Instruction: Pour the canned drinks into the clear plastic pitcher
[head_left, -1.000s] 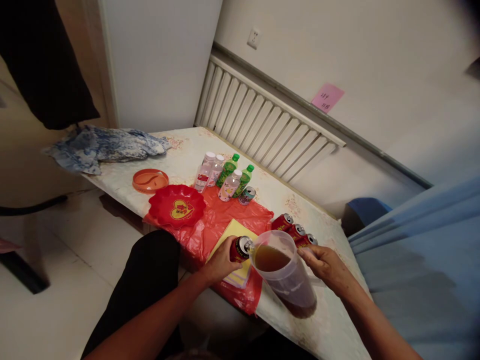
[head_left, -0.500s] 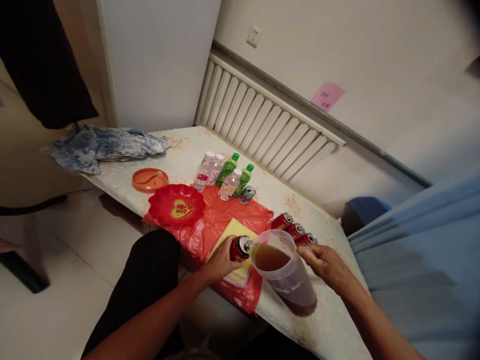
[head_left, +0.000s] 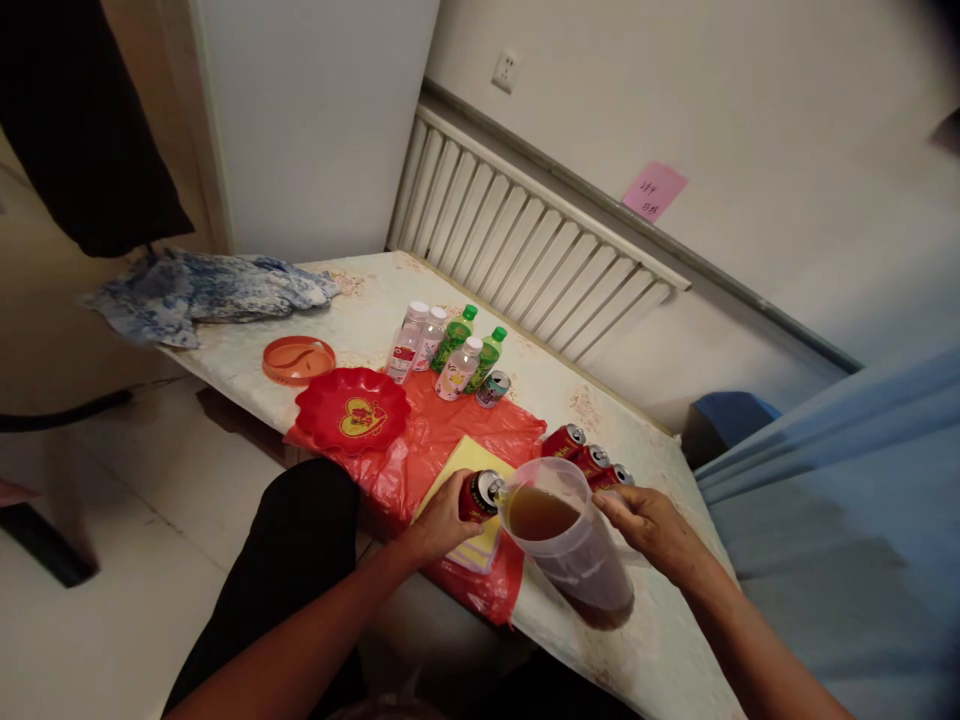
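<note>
My left hand [head_left: 439,525] grips a red drink can [head_left: 480,496], tipped with its open top against the rim of a clear plastic pitcher [head_left: 574,555]. Brown liquid fills the pitcher to well above half. My right hand [head_left: 651,530] holds the pitcher at its far side, by the handle. The pitcher stands on the table [head_left: 375,300] near its front edge. Three more red cans [head_left: 591,458] lie in a row just behind the pitcher.
A red plastic sheet [head_left: 435,440] with a yellow pad [head_left: 469,462], a red heart-shaped dish [head_left: 352,410], an orange tray [head_left: 298,360], several small bottles [head_left: 446,350] and a small can [head_left: 493,389] lie further back. Blue cloth [head_left: 202,290] drapes the far left corner. A radiator [head_left: 525,250] lines the wall.
</note>
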